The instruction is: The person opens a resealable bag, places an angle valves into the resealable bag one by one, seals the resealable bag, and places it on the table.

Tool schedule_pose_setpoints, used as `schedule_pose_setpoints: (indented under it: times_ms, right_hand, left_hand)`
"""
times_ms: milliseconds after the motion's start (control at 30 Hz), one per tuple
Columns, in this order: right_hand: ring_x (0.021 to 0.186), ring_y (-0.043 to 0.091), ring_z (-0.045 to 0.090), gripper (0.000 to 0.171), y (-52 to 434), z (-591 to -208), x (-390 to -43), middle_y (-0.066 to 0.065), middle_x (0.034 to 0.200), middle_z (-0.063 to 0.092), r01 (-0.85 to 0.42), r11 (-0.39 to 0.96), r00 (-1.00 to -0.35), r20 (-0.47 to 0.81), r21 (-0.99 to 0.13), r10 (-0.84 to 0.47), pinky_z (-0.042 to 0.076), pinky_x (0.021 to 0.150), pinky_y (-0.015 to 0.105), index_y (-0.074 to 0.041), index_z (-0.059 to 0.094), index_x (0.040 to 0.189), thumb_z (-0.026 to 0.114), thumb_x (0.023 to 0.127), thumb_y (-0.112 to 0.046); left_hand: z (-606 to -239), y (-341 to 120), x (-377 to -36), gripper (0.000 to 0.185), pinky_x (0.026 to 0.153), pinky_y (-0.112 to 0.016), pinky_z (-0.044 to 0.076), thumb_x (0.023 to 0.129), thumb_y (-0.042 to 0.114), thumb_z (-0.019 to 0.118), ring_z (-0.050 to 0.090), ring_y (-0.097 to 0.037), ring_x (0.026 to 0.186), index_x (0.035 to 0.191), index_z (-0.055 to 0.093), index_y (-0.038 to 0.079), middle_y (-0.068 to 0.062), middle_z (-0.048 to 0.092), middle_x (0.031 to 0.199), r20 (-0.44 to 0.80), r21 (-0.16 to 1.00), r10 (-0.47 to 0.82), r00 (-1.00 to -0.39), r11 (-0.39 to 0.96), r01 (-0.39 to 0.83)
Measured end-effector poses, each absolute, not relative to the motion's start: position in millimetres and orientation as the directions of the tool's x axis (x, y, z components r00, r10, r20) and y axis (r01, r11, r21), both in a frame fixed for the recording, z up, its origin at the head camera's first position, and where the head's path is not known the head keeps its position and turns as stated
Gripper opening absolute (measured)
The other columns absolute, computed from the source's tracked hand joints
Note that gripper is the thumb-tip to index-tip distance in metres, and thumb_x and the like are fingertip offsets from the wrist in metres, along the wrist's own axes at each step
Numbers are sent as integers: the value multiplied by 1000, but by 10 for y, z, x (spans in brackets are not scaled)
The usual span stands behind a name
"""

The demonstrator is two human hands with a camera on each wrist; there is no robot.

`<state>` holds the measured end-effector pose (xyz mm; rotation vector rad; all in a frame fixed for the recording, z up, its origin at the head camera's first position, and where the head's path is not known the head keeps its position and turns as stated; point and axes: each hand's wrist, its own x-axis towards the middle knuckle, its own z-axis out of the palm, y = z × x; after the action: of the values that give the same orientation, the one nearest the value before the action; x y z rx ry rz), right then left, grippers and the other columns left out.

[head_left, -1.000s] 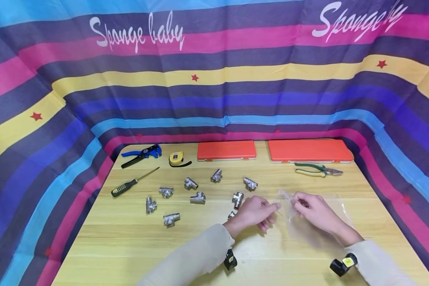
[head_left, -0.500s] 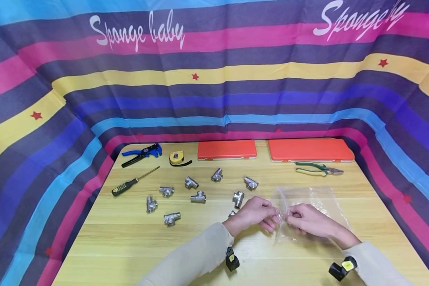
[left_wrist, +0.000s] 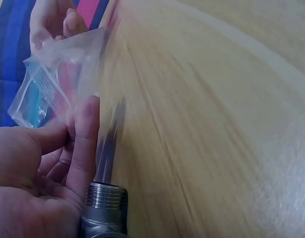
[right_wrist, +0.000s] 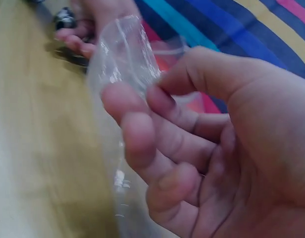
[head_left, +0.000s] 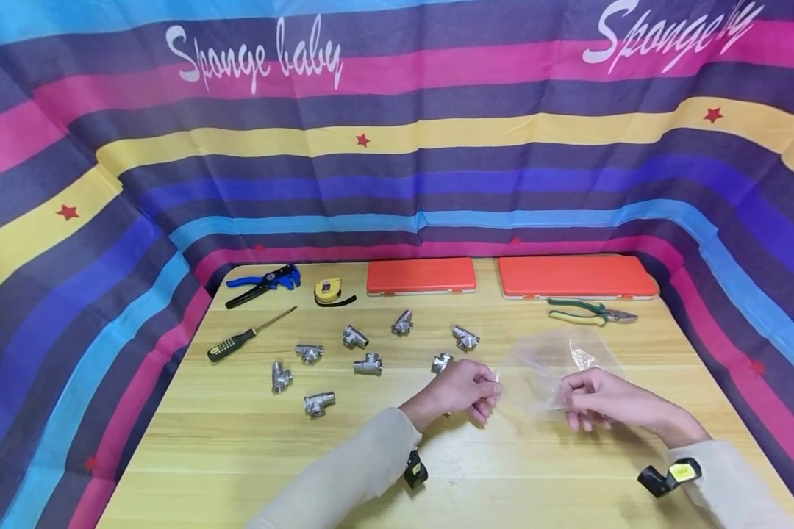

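Observation:
A clear plastic bag (head_left: 536,367) hangs just above the wooden table (head_left: 238,455), stretched between both hands. My left hand (head_left: 492,389) pinches its left edge between thumb and fingers (left_wrist: 85,129). My right hand (head_left: 569,389) pinches the opposite edge (right_wrist: 127,54) between thumb and forefinger. Several steel tee fittings (head_left: 368,363) lie scattered left of my hands. One threaded fitting (left_wrist: 105,208) sits right under my left palm; whether it touches the hand I cannot tell. Another fitting (head_left: 441,361) lies just behind that hand.
Two orange cases (head_left: 420,276) (head_left: 576,277) lie along the table's back edge. Green pliers (head_left: 589,311) are at the back right. A screwdriver (head_left: 248,335), blue wire strippers (head_left: 265,283) and a tape measure (head_left: 328,291) are back left. Striped cloth walls the table.
My hands have drawn apart, the right one moving right, and the bag is now stretched wider and raised between them.

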<state>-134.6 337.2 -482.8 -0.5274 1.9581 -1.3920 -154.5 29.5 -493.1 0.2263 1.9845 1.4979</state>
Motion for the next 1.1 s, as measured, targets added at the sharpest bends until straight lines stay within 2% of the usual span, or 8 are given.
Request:
schedule_pose_setpoints:
  times_ms: [233,367,533,600,667,867,967,1100]
  right_hand:
    - [69,14,69,22,3532,-4790,-1354,14,85,76,8,194,-684,-147,-981,-714,54,52,23,6,59,101,39,111,4]
    - [69,10,69,24,3441,-4785,-1341,9,84,76,-10,220,-717,-147,-975,-682,54,52,24,4,62,101,42,114,-1]
    - [67,5,66,27,3273,-4734,-1315,8,83,76,18,308,-773,-209,-951,-599,51,51,22,7,64,101,48,115,-9]
    - [65,4,63,29,3212,-4714,-1306,9,83,76,25,336,-789,-225,-942,-572,48,49,20,8,64,102,50,115,-13]
    - [63,4,62,30,3140,-4707,-1301,10,84,76,28,356,-797,-236,-934,-556,47,49,20,6,66,105,51,116,-17]
    - [68,18,69,24,2969,-4763,-1302,17,94,76,-48,351,-782,-184,-935,-595,55,50,29,2,67,116,51,116,-16]
    - [72,22,71,21,2992,-4784,-1288,17,101,76,-106,380,-836,-125,-919,-535,58,53,33,-2,69,122,55,115,-17]
    - [104,6,69,16,3152,-4847,-1301,6,123,76,-300,548,-922,91,-781,-375,60,79,26,-13,74,123,67,109,-15]
  left_hand:
    - [-4931,255,-1573,9,59,-33,66,105,6,71,67,-14,57,105,77,-1,-12,75,80,-363,916,509,-780,346,-201]
    - [-4913,264,-1578,12,56,-35,65,104,20,76,68,-16,53,104,73,9,-10,74,76,-333,918,494,-803,364,-157]
    - [-4869,317,-1588,25,59,-21,54,101,41,80,60,-3,58,95,67,19,5,68,74,-101,888,380,-919,451,89]
    - [-4837,348,-1584,24,64,-18,50,102,43,78,59,0,66,97,73,20,10,69,80,-2,869,365,-931,461,179]
    - [-4810,375,-1567,28,65,-18,53,105,45,73,63,-3,70,102,79,18,10,75,86,34,870,396,-918,440,223]
    - [-4791,431,-1494,43,70,-21,59,109,56,61,76,-6,80,118,81,18,8,83,95,-105,916,500,-860,386,113]
    - [-4816,441,-1482,30,75,-23,62,108,40,69,79,-9,83,122,80,15,4,83,94,-155,937,504,-850,348,35]
    - [-4848,454,-1484,21,76,-27,65,106,22,72,81,-14,82,122,79,11,-1,84,93,-203,955,494,-845,291,-59]
